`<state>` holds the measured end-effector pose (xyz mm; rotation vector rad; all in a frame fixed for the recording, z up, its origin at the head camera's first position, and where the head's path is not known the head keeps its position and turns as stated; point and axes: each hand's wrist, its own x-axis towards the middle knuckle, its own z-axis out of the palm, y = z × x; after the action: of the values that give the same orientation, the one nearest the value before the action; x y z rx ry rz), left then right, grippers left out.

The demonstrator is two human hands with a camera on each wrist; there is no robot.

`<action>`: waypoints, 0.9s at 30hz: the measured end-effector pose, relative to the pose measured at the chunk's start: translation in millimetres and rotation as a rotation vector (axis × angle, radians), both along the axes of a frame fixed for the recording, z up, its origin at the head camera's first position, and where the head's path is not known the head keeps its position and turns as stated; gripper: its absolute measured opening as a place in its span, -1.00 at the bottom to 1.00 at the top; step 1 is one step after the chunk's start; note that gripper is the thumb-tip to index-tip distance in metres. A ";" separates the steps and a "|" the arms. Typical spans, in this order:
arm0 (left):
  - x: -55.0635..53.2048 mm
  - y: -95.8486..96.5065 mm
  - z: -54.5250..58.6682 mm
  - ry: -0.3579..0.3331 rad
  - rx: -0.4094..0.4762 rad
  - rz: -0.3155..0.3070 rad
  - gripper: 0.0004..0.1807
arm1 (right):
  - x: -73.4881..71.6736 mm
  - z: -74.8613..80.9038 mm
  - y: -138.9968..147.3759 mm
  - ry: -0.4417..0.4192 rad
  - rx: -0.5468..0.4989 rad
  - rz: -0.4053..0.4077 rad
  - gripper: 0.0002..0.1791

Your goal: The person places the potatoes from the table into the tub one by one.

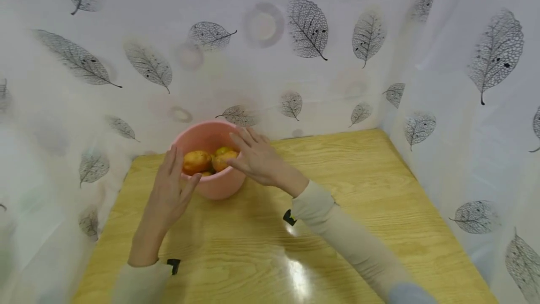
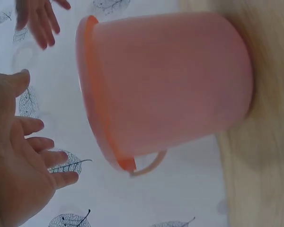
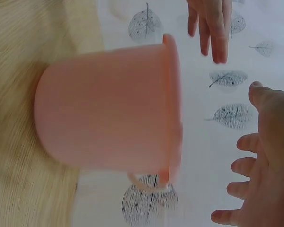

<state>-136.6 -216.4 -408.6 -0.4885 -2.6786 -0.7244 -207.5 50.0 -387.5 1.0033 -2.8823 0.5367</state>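
Note:
A pink bucket (image 1: 219, 187) stands upright near the back left of the table, with several yellow-orange fruits (image 1: 196, 161) inside it. Its handle (image 2: 151, 164) hangs down on the far side in the left wrist view. My left hand (image 1: 168, 196) is at the bucket's left, fingers extended and thumb spread. On the other side, my right hand (image 1: 259, 159) reaches over the right rim with its fingers spread. Both wrist views show a gap between the bucket wall and each hand; the left (image 2: 26, 151) and right (image 3: 260, 161) hands hold nothing.
The wood-grain table (image 1: 358, 177) is bordered by a white leaf-printed curtain (image 1: 261, 74) behind and at both sides. A small black piece (image 1: 289, 217) shows beside the right sleeve, and another black piece (image 1: 173, 265) beside the left cuff.

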 end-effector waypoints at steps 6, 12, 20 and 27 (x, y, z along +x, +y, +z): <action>2.3 -14.1 2.4 0.030 -0.078 -0.018 -0.18 | 0.1 -9.5 45.9 0.017 0.015 -0.083 -0.12; 5.7 -38.5 1.6 0.056 -0.119 -0.019 -0.22 | 0.8 -20.8 92.2 0.046 0.008 -0.161 -0.09; 14.7 -68.2 -4.0 0.048 -0.158 0.060 -0.19 | 7.6 -34.9 153.3 0.057 0.019 -0.255 -0.07; 21.1 -90.1 -14.4 0.002 -0.190 0.122 -0.14 | 18.8 -48.3 206.2 0.066 0.043 -0.332 -0.06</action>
<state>-115.4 -306.4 -423.0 -0.3676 -2.7608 -0.4373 -188.7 256.2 -435.8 0.5152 -2.9219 0.4098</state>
